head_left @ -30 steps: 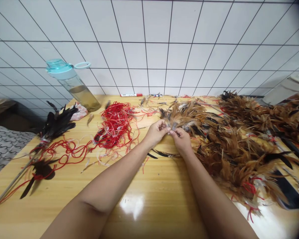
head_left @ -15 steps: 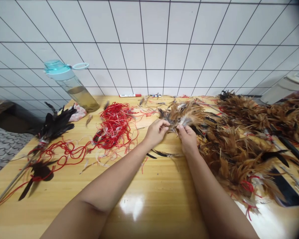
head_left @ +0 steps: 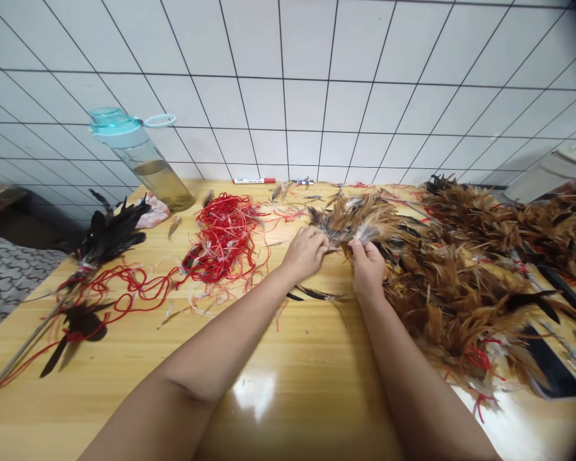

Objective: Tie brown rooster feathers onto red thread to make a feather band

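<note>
At the middle of the table, my right hand [head_left: 368, 266] pinches a pale, fluffy feather [head_left: 366, 232] between thumb and fingers. My left hand [head_left: 307, 251] is closed just left of it, with its fingertips at the greyish left end of a brown feather pile [head_left: 345, 214]. Whatever those left fingers hold is hidden behind them. A dark feather [head_left: 317, 294] lies on the wood below and between both hands. Larger heaps of brown feathers [head_left: 454, 301] spread to the right of my right hand, with bits of red string among them.
To the left lies a tangle of red string [head_left: 225, 237]. Beyond it are a water bottle [head_left: 160, 182] and a bundle of black feathers [head_left: 108, 234] on a stick. A red marker [head_left: 254, 180] lies by the tiled wall. A phone [head_left: 554, 365] sits at the right.
My left hand has turned and its fingers have curled more tightly. My right hand has shifted slightly right, still pinching the pale feather. The camera view has moved a little.
</note>
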Demonstrator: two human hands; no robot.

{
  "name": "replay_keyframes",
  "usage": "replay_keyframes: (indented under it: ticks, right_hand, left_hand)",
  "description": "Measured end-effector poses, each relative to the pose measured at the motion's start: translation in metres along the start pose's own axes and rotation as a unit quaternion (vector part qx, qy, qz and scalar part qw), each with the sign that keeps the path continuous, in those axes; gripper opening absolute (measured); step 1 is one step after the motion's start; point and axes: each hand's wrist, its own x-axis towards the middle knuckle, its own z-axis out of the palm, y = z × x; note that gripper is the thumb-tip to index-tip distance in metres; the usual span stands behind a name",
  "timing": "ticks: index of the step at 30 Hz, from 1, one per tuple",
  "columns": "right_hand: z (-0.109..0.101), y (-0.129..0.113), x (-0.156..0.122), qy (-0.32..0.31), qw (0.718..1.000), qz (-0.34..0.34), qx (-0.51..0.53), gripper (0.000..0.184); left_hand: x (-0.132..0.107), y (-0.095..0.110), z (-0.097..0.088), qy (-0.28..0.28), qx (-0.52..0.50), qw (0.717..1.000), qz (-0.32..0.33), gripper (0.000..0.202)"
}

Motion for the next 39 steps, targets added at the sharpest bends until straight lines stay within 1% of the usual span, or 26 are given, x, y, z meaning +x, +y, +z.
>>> replay_keyframes:
  ticks: [3,4,6,8,11,16,21,27,32,35,39]
  right_hand:
    - [0.000,0.001,-0.001,-0.017,0.999,-0.002,-0.047,0.032]
    - [0.000,0.000,-0.001,-0.023,0.998,-0.004,-0.065,0.031]
    - [0.000,-0.001,-0.002,-0.033,0.994,-0.007,-0.100,0.032]
    - [-0.001,-0.002,-0.001,-0.040,0.991,-0.015,-0.129,0.032]
    - [-0.002,-0.002,0.000,-0.050,0.982,-0.049,-0.176,0.031]
    - [-0.002,0.000,0.000,-0.064,0.954,-0.123,-0.265,0.033]
    - [0.000,0.001,-0.003,-0.101,0.939,-0.137,-0.298,0.027]
    - [0.000,0.001,-0.003,-0.128,0.931,-0.145,-0.309,0.023]
    - [0.000,-0.001,-0.002,-0.149,0.929,-0.137,-0.311,0.022]
    - [-0.001,-0.002,-0.001,-0.169,0.941,-0.119,-0.269,0.022]
    - [-0.001,-0.001,0.001,-0.165,0.976,-0.038,-0.141,0.025]
  left_hand:
    - [0.001,-0.002,-0.008,0.009,-0.070,0.997,-0.039,0.007]
    - [0.001,-0.001,-0.011,0.006,-0.089,0.995,-0.044,0.007]
    - [0.002,0.000,-0.014,-0.007,-0.102,0.994,-0.029,0.008]
    - [0.002,0.000,-0.015,-0.016,-0.081,0.996,0.010,0.010]
    - [0.001,-0.002,-0.016,-0.013,-0.022,0.998,0.056,0.011]
    - [0.000,-0.005,-0.017,0.002,0.048,0.996,0.078,0.016]
    - [-0.001,-0.001,-0.019,0.010,0.091,0.991,0.100,0.018]
    - [-0.001,0.001,-0.019,0.032,0.119,0.988,0.097,0.019]
    - [-0.002,0.000,-0.017,0.039,0.074,0.993,0.086,0.015]
    - [-0.002,-0.003,-0.015,0.056,0.021,0.996,0.061,0.010]
    - [0.000,-0.008,-0.016,0.072,-0.040,0.997,-0.011,0.011]
